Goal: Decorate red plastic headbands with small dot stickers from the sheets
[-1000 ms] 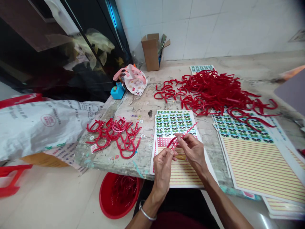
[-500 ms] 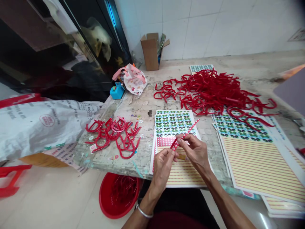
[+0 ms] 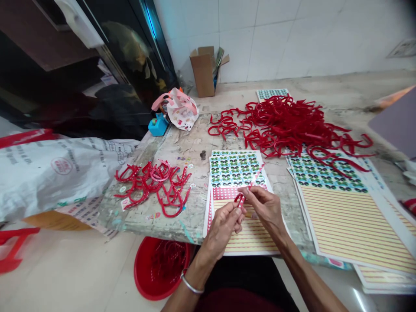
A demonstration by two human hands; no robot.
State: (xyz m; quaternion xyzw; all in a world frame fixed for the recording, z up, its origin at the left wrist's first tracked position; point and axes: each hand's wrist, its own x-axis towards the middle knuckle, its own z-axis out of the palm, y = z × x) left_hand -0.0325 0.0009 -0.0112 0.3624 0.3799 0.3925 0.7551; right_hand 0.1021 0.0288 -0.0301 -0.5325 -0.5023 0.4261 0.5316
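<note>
My left hand (image 3: 224, 223) pinches a red band (image 3: 239, 199) over the sticker sheets. My right hand (image 3: 263, 206) is closed on a thin red strip with pale dots (image 3: 258, 174), which sticks up past its fingertips and meets the band. Beneath both hands lies a sticker sheet (image 3: 237, 167) with green and blue pictures above and yellow striped rows below. A large heap of plain red bands (image 3: 289, 121) is behind it to the right. Several dotted red bands (image 3: 152, 184) lie in a looser pile on the left.
Another stack of sheets (image 3: 351, 221) is at the right. A pink-handled bag (image 3: 183, 110), a blue tape dispenser (image 3: 158, 125) and a cardboard box (image 3: 202, 73) stand at the back. A red basket (image 3: 143, 277) is below the table edge, with a white sack (image 3: 65, 173) at the left.
The fingers have shifted along the band, and its loop now shows between the hands. The protruding strip has moved slightly left and down. The camera view has shifted slightly.
</note>
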